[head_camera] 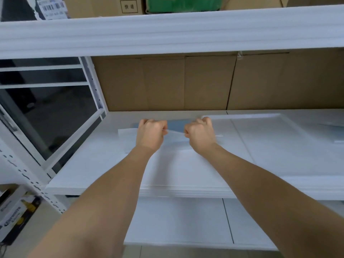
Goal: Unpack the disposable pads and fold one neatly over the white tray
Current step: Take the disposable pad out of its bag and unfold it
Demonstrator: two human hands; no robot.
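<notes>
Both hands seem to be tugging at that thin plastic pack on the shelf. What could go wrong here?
The left hand and right hand pinch the clear wrapper close together; a sudden tear could rip the blue pad inside. A hard jerk might also knock the white tray just beside the right hand.

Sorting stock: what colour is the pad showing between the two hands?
Light blue pad, seen through clear wrapping in the head view.

The shelf board (83, 164) at frame centre is white, as are the upper shelf edge (167, 32) and the perforated upright (24, 174) at lower left. The tray (279, 131) at right is white. The pad pack (176, 127) shows a blue patch. Cartons (167, 82) behind are plain brown; the box (182, 4) at top is green.
</notes>
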